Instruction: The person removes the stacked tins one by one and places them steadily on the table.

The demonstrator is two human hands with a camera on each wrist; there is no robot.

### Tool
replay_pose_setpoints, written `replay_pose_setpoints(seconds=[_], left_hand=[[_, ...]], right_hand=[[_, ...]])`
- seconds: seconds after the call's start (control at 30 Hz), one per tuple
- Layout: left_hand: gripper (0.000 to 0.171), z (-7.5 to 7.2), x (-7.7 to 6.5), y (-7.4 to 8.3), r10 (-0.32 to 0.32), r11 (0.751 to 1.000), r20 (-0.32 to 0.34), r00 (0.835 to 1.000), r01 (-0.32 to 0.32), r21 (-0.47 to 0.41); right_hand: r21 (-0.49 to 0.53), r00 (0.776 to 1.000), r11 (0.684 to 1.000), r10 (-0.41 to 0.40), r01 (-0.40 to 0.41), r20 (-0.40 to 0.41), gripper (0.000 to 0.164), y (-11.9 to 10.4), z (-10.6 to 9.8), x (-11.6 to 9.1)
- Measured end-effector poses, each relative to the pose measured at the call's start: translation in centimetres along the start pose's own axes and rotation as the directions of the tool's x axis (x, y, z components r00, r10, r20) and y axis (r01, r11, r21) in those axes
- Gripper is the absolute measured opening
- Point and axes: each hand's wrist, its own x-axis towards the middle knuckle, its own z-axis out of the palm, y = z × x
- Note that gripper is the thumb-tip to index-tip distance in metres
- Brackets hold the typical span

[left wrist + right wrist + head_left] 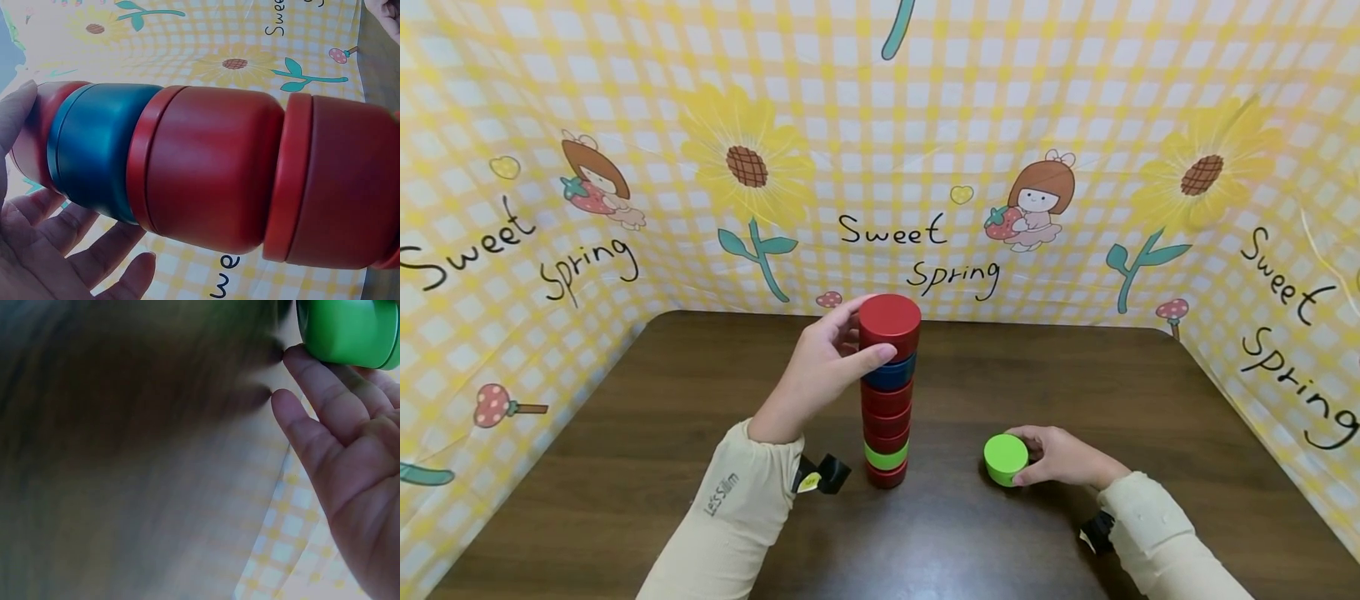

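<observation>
A tall upright stack of round lidded tins [887, 421] stands near the middle of the table, mostly red with one blue and one green. At its top, my left hand [820, 367] grips the red tin [890, 317], thumb in front and fingers behind. The left wrist view shows the blue tin [103, 150] just under it, beside the spread lower fingers [109, 256]. To the right of the stack, my right hand [1063, 457] holds a separate green tin [1006, 457] at the table between thumb and fingers. Only its lower side shows in the right wrist view.
The brown wooden table [700, 375] has rounded back corners. A yellow checked cloth [880, 125] with printed sunflowers and lettering encloses its back and sides. Black wrist straps [823, 475] sit at both sleeve cuffs, the left one close to the stack.
</observation>
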Motion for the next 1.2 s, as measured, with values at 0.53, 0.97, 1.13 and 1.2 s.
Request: replay_pose_setpoints(seconds=[0.53,0.97,1.13,1.2], left_hand=[[0.054,-0.3,0.1,0.1,0.028,0.999,-0.022,0.999,-0.027,0.021],[0.054,0.0,0.4,0.1,0.065,0.998,-0.014,0.998,-0.064,0.020],[0.055,-0.1,0.4,-0.3,0.061,0.998,-0.027,0.998,-0.061,0.013],[0.056,-0.1,0.3,-0.5,0.061,0.998,-0.027,0.998,-0.061,0.013]], right_hand=[[-0.222,1.000,0.975,0.002,-0.006,-0.017,0.066,-0.5,0.0,-0.2],[-0.199,0.983,0.975,-0.131,0.104,-0.128,0.066,-3.2,-2.7,-0.2],[-0.072,0.937,0.965,-0.262,0.252,-0.230,0.058,-7.7,-2.9,1.4],[-0.032,0.920,0.955,-0.293,0.295,-0.260,0.060,-10.0,-2.5,2.2]])
